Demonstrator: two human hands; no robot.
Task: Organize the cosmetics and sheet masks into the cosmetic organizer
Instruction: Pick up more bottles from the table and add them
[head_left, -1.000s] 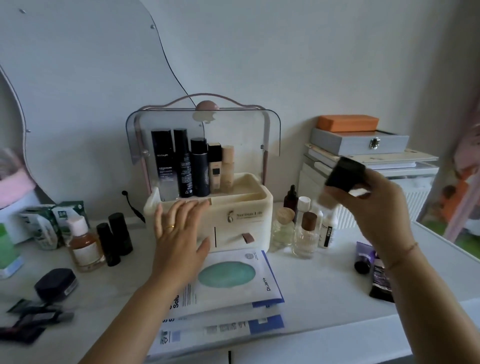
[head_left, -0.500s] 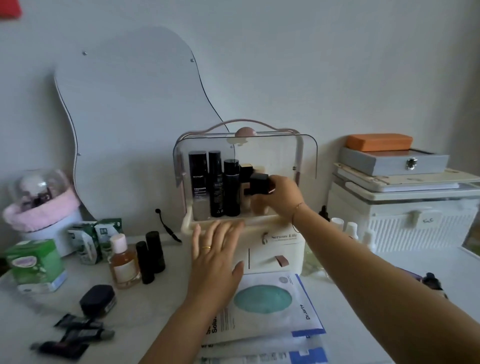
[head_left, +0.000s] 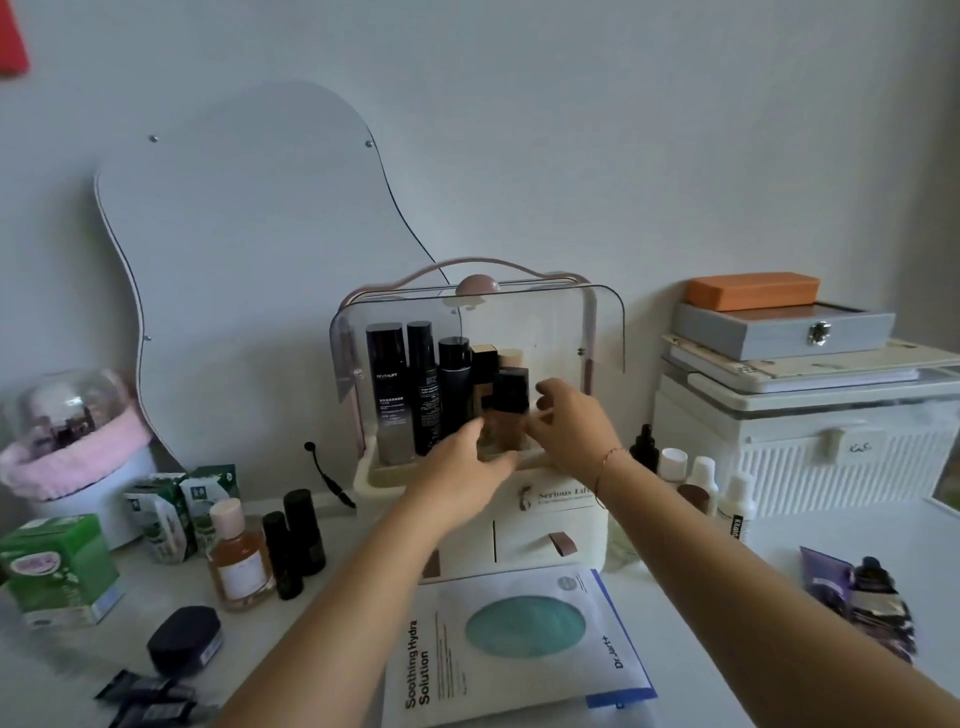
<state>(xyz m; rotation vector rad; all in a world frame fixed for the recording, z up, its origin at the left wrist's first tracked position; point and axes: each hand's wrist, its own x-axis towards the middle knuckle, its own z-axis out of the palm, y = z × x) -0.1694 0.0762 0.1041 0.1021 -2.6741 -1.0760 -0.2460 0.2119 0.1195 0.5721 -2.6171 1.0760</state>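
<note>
The foundation bottle stands in the top tray of my cosmetic organizer, beside the tall black bottles. My right hand curls around its side; my left hand, fingers loosely spread, touches its base. Sheet masks lie on the bench in front.

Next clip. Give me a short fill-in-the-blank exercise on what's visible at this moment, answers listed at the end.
1. Both hands, the left hand and the right hand, meet at a foundation bottle with a ____ cap.
2. The sheet mask lies flat in ____ of the organizer.
3. The orange box rests on a ____ case.

Answers: black; front; grey
</note>
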